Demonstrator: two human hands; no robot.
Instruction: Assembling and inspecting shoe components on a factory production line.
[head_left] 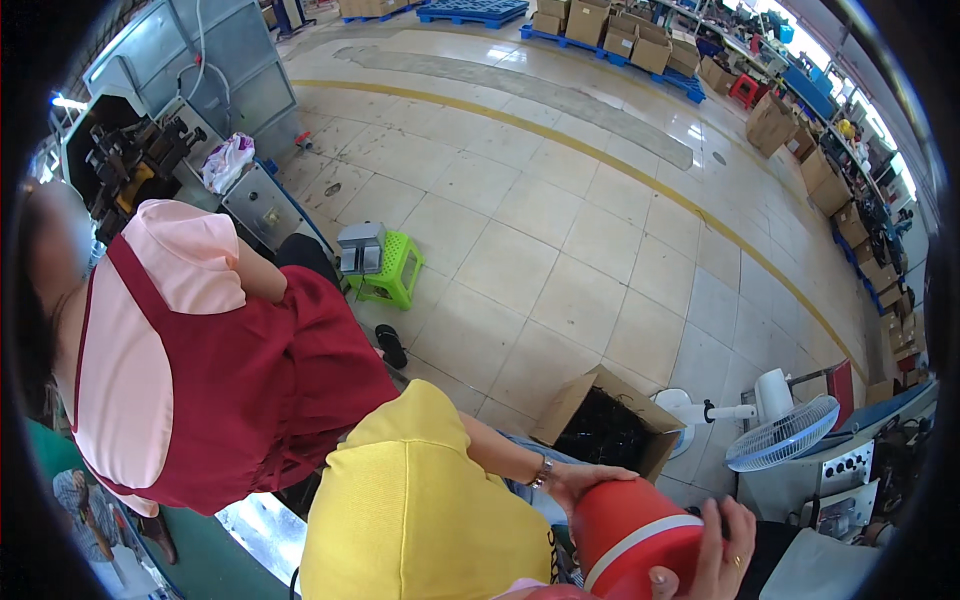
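A red, rounded, tapering thing with a white band is at the lower right, between my two hands. My left hand, with a watch at the wrist, comes out of a yellow sleeve and lies over its upper end, thumb and fingers curved round it. On its right side, my right hand wraps its fingers around it; a ring shows on one finger. The lower part of the red thing is cut off by the frame's edge, so its exact kind cannot be made out.
A person in a dark red apron is close on my left, beside a machine. Ahead are a green stool bearing a grey pedal, an open carton with black contents and a fan. Pallets and cartons line the far side.
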